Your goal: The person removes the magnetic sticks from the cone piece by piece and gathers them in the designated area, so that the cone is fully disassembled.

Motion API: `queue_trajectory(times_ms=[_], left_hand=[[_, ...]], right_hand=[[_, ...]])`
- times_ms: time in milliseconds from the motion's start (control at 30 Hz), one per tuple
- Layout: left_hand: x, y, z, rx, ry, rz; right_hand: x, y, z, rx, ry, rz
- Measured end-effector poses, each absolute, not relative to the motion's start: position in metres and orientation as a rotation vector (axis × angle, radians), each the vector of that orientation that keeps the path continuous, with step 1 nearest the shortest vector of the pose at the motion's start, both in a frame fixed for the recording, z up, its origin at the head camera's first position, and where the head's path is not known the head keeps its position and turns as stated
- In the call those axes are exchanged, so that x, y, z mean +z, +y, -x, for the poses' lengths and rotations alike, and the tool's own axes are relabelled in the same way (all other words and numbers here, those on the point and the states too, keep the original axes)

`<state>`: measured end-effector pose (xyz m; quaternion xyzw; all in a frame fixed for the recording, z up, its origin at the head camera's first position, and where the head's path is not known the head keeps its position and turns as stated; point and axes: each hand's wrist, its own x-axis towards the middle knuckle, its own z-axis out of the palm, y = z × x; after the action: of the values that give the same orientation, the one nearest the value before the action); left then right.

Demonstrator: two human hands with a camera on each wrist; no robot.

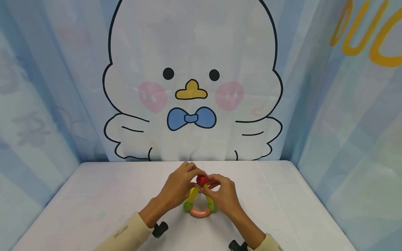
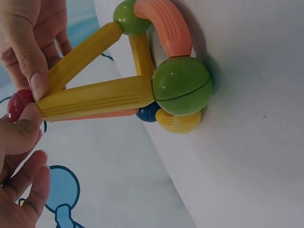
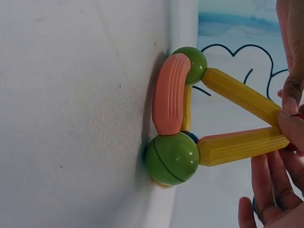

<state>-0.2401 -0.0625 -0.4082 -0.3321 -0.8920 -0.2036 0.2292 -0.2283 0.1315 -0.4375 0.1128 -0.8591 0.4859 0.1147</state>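
Observation:
A toy frame of ridged plastic sticks and balls stands on the table, its sticks leaning together at a red ball (image 1: pixel 202 180). My left hand (image 1: pixel 179 184) pinches this ball, index finger over its top and thumb low at its side. With thumb and fingers, my right hand (image 1: pixel 224 195) grips the upper end of a yellow stick (image 3: pixel 244 146) just under the ball. Another yellow stick (image 3: pixel 242 95) rises from a second green ball. At the base, a curved orange stick (image 2: pixel 168 28) joins two green balls (image 2: pixel 183 85). Fingers partly cover the red ball.
Behind the front green balls are a dark blue ball (image 2: pixel 148 112) and a yellow piece (image 2: pixel 178 122) at the base. The white table (image 1: pixel 94 202) ends at a curtain (image 1: pixel 194 146) printed with a cartoon bird. Black wrist cameras (image 1: pixel 160 229) sit by both sleeves.

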Motion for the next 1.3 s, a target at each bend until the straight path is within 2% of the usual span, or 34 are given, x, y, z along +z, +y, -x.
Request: queue_trajectory(times_ms=[600, 1300], left_hand=[[-0.419, -0.066, 0.24, -0.565, -2.377, 0.876], [-0.429, -0.071, 0.233, -0.848, -2.336, 0.654]], right_hand=[[-0.437, 0.128, 0.229, 1.42, -2.507, -0.351], [-0.436, 0.128, 0.23, 1.43, -2.514, -0.331]])
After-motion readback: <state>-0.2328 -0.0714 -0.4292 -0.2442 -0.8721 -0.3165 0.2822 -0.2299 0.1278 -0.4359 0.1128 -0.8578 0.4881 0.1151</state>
